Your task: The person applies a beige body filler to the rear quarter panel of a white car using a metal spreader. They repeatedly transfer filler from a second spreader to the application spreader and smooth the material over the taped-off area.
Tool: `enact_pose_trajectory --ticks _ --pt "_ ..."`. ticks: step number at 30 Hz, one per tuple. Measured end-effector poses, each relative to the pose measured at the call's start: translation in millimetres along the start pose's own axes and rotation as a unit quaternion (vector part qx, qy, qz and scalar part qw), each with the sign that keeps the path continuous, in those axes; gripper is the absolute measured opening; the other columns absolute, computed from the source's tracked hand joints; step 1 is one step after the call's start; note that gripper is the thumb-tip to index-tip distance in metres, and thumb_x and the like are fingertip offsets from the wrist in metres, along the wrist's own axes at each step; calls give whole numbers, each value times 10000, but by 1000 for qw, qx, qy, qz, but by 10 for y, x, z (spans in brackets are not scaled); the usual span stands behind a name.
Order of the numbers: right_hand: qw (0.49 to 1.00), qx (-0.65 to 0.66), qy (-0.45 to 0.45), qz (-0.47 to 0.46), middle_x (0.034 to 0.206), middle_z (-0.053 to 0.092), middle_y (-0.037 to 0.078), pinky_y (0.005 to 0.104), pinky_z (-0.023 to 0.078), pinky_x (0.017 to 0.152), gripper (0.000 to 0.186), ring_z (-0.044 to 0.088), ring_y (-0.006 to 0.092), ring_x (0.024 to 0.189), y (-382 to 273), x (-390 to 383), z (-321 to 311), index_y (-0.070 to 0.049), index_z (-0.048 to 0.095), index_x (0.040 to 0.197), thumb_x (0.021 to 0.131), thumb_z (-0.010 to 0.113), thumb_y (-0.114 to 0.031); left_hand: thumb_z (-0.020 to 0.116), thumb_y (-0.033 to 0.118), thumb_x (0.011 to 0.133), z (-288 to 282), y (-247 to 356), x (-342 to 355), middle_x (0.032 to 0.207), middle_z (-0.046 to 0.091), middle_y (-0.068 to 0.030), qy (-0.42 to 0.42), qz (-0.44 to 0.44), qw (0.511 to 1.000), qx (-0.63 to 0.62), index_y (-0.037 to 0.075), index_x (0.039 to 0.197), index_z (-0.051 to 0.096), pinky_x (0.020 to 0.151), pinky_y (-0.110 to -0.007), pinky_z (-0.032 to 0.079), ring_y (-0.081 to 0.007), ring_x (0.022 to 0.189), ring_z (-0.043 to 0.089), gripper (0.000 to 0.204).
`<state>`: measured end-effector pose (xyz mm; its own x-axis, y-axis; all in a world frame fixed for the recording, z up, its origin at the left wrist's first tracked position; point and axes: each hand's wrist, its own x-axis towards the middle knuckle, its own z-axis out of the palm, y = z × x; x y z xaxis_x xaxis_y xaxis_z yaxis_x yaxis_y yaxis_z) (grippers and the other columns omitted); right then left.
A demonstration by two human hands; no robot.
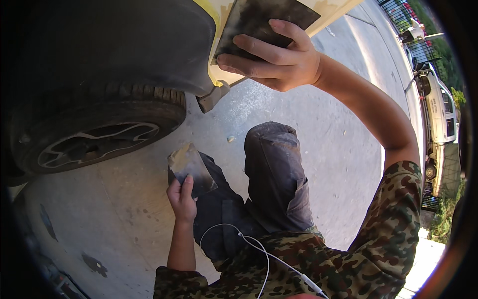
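Note:
My right hand (pixel 281 60) presses a thin dark rectangular sheet (pixel 249 15), perhaps sandpaper, against a cream car body panel (pixel 333 12) at the top, fingers spread over it. The panel borders dark plastic arch trim (pixel 124 40), with yellow tape (pixel 211 15) along the seam. Lower down, my left hand (pixel 181 202) rests by my left leg, thumb and fingers gripping a flat rectangular sheet (pixel 196 164) smeared grey and beige; its material is unclear. A white cable (pixel 264 251) hangs loosely across my camouflage-clad body.
A car tyre with spoked rim (pixel 99 104) stands at left. My bent knee (pixel 274 164) is above concrete ground (pixel 99 219). At far right are a parked white vehicle (pixel 438 119), a metal fence (pixel 393 15), greenery (pixel 443 219) and a small white-clad figure (pixel 417 30), possibly a person.

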<state>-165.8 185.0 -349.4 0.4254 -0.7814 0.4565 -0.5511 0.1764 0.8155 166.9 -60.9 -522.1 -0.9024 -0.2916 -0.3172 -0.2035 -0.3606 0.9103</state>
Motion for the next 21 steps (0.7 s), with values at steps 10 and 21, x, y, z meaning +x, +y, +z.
enact_pose_trajectory --ticks 10,21 --pt "989 -16 -98 107 1371 619 -190 554 399 1192 400 549 130 1360 -349 -336 -63 -325 779 1266 869 781 -277 598 129 1066 56 60 21 1067 702 -35 -11 -22 1000 1 -35 1239 665 796 -255 526 -102 926 655 247" --pt "775 237 48 584 1047 773 106 327 588 850 247 737 226 936 -856 399 -881 0 718 1209 969 666 24 584 114 1068 250 190 79 1060 694 -39 -50 22 998 -38 -33 1206 671 802 -255 531 -97 926 648 220"
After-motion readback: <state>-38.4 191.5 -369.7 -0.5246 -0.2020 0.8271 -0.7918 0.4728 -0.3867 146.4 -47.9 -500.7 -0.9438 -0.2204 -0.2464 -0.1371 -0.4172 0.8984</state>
